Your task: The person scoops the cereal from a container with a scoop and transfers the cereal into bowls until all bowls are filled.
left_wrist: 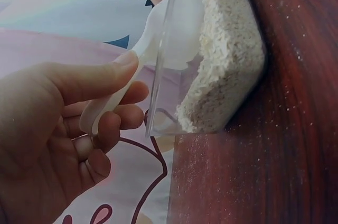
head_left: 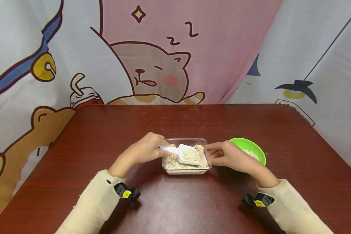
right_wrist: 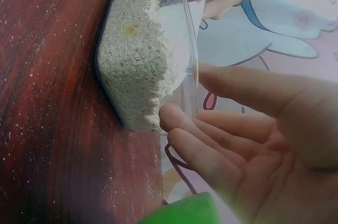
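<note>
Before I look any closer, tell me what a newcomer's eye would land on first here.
Probably the large sleeping cartoon animal on the backdrop beyond the table. Next, the bright green bowl, partly behind the right hand in the head view. Then, mid-table, the left hand holding a white scoop partly inside a clear container of pale flakes.

Head cam's looking fwd & down over the worktop (head_left: 169,208), facing the printed curtain (head_left: 228,42), farthest off. L wrist cam's viewing the clear container (left_wrist: 160,71) low, close & sideways; R's doing same from opp. side. Both wrist views are sharing it & the white scoop (left_wrist: 182,23).
</note>
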`<state>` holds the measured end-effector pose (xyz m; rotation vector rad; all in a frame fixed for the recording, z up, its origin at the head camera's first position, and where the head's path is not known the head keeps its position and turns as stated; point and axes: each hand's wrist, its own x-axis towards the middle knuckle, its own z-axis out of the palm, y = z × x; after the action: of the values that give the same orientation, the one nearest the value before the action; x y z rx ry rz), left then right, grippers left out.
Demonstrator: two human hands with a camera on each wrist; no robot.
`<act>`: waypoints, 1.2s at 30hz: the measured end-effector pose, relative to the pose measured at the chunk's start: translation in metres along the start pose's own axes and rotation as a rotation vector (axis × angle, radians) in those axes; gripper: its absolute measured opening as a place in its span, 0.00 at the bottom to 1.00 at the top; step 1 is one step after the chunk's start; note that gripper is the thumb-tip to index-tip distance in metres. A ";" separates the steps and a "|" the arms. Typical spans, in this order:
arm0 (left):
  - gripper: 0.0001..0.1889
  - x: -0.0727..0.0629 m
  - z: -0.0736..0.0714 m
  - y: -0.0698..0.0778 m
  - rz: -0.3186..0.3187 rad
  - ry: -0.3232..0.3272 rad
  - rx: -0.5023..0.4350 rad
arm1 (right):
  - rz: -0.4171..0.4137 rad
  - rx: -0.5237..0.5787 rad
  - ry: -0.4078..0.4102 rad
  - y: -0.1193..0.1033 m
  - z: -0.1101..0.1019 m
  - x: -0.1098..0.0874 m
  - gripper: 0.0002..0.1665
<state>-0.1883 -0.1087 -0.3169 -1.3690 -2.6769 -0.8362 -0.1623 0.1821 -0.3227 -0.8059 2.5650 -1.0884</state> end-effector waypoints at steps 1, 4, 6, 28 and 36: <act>0.07 -0.001 -0.001 0.000 -0.004 0.003 -0.007 | 0.001 0.001 0.001 0.000 0.000 0.000 0.28; 0.06 -0.003 -0.003 0.000 -0.008 0.010 -0.030 | 0.007 0.002 0.007 0.000 -0.001 -0.002 0.28; 0.06 -0.003 -0.005 0.000 -0.011 0.013 -0.042 | 0.015 0.005 0.016 -0.001 -0.002 -0.004 0.27; 0.05 0.015 -0.022 0.007 -0.033 0.096 -0.117 | 0.017 -0.015 0.147 0.006 -0.047 -0.034 0.25; 0.06 0.040 -0.017 0.016 0.011 0.096 -0.125 | 0.002 -0.050 0.189 0.018 -0.064 -0.055 0.24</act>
<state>-0.2045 -0.0790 -0.2846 -1.3294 -2.5824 -1.0565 -0.1510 0.2619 -0.2912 -0.7440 2.7582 -1.1548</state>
